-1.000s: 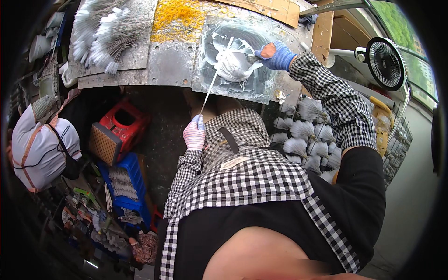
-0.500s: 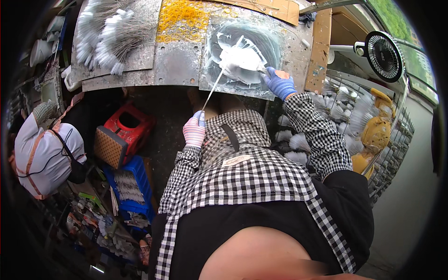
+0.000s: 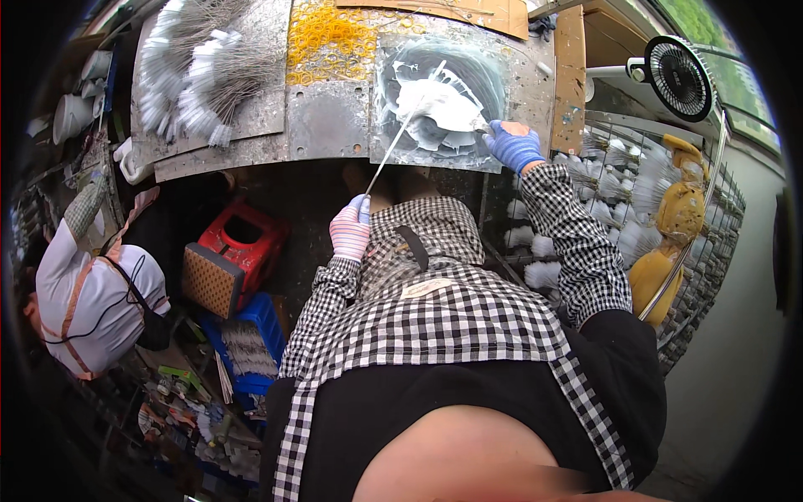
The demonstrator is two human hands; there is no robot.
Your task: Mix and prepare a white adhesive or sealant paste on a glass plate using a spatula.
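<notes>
Centrally, we see the fingers of the left hand [image 3: 350, 227], gloved in pink stripes, closed around the near end of a slender rod [image 3: 386, 157]; its white far part lies across white paste [image 3: 439, 105] on a smeared plate [image 3: 485, 160] atop the bench [image 3: 532, 88]. The right hand [image 3: 516, 145], blue-gloved, grips what seems a small tool [image 3: 481, 127] at the paste's edge. We judge the rod light, thin enough to flex and slippery where coated, best held at its bare near end; the paste looks soft. Farther left, a blue crate [image 3: 272, 328] holds pale bristle bundles [image 3: 248, 347]; a whitish bucket's [image 3: 71, 119] contents we cannot tell.
</notes>
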